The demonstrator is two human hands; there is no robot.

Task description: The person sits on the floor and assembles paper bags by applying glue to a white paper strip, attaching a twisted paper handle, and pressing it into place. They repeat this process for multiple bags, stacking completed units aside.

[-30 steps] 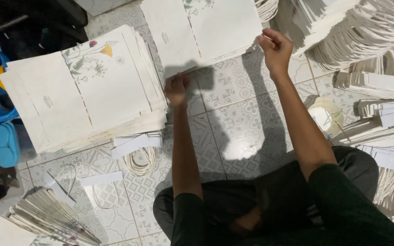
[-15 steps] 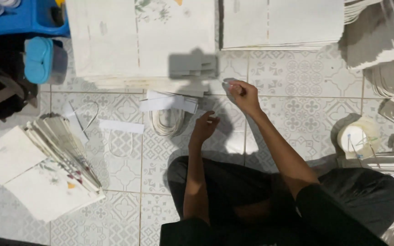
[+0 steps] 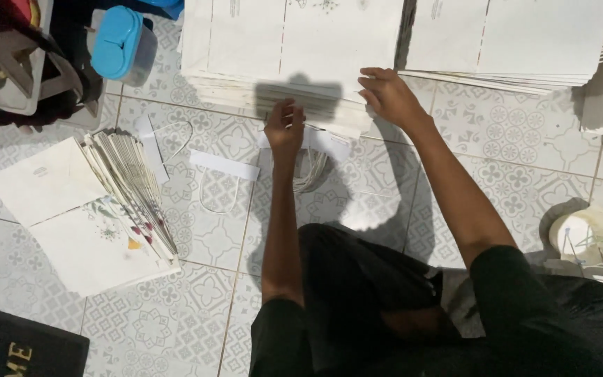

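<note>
Both hands rest on the near edge of a stack of flat white paper sheets (image 3: 294,49) at twelve o'clock, its long axis left-right: left hand (image 3: 285,129) fingers curled on the edge, right hand (image 3: 387,96) fingers spread, grip unclear.

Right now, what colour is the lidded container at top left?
Light blue lid on the container, clearest in the head view.

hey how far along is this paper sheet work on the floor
Done, it seems: a fanned pile of folded sheets. In hand: left hand and right hand rest at the front edge of the flat sheet stack. Left: that stack, another stack and loose white strips.
</note>
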